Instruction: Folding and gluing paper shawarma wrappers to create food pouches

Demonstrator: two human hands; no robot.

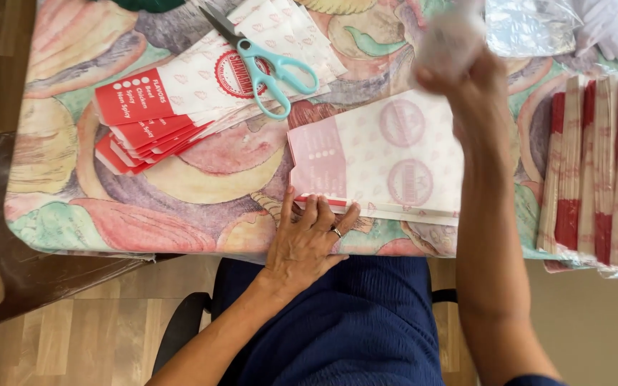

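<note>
My left hand (307,239) lies flat, fingers spread, on the near edge of a small stack of white paper bags (388,161) in front of me, pressing it to the table (180,207). These bags are thin, matte paper with a pale heart pattern, two round pink stamps on the face and a solid pink-red panel at the left end. My right hand (459,68) is raised over the far corner of the stack, closed around something pale and blurred that I cannot make out.

Further left lies a fanned pile of the same bags (180,100), their red ends stepped like shingles, each with a white column of dots and print. On top rest scissors (270,64) with light blue plastic handles and dark blades. At my right, bundles (595,171) of red-and-white folded paper stand in rows inside clear film. Crinkled clear plastic (531,25) sits at the far right. The tablecloth is glossy, printed with big pastel shapes in peach, mauve and green
</note>
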